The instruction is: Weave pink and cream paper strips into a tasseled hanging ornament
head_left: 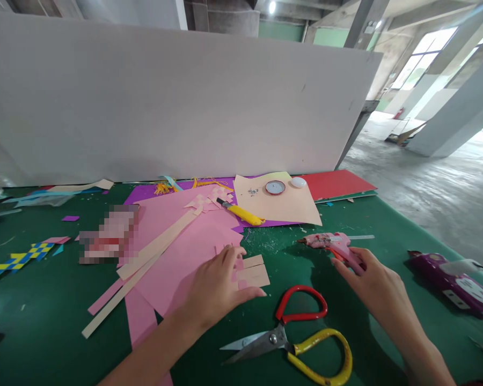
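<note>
Scissors (273, 338) with one red and one yellow handle lie slightly open on the green worktop (56, 321), nearest the person. Just beyond them, the left hand (219, 281) bends over a pink-and-cream paper piece (253, 274); its thumb is spread from the curled fingers, which hide part of the paper, so whether they pinch it I cannot tell. Right of the scissors and beyond, the right hand (372, 276) has its fingers closed round the handle of a pink glue gun (324, 240). A glue stick (362, 237) pokes from its rear; the palm side is hidden.

Farther right of the scissors sits a purple device (453, 281), the print on its white label too small to read and its cable cut off by the edge.

Left of the scissors and beyond, cream strips (156, 246) cross pink paper (193, 257); past these, an item (110, 236) is blurred into blocks. Straight beyond the scissors are a yellow cutter (245, 214), then a cream sheet (298, 206) bearing a round tin (275, 187) with an unreadable dark mark. A white board (177, 102) stands behind, partly hiding the hall.
</note>
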The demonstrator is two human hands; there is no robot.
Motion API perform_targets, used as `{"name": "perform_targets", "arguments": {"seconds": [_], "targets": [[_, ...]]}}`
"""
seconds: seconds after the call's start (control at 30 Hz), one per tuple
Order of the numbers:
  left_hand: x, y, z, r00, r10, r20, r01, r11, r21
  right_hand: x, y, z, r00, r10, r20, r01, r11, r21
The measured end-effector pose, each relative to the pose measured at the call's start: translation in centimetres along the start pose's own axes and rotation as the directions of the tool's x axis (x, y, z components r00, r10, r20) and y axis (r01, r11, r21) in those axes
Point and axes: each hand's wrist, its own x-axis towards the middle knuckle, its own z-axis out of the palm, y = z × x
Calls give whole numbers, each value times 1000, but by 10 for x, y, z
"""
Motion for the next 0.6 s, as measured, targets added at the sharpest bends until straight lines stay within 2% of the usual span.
{"name": "perform_targets", "arguments": {"seconds": [0.07, 0.13, 0.27, 0.37, 0.43, 0.6], "targets": [[-6, -6, -8, 999, 21, -38, -24, 997, -68, 0, 1, 3, 1000, -6, 12, 6, 1000, -11], [-13, -13, -15, 990, 112, -88, -110, 994, 23, -1, 1, 6, 1000, -10, 18, 10, 1000, -26], [-26, -22, -17, 967, 253, -19, -244, 948, 206, -3, -1, 13, 998, -61, -2, 61, 998, -20], [-31, -22, -11, 948, 317, -23, -294, 903, 315, -4, -2, 18, 994, -101, -44, 101, 995, -13], [-32, -22, -8, 914, 405, -27, -361, 841, 404, -5, -3, 19, 994, -96, -45, 96, 995, -10], [-29, -26, -4, 785, 620, 17, -511, 632, 583, -6, -1, 21, 995, -99, -30, 100, 995, 2]]}}
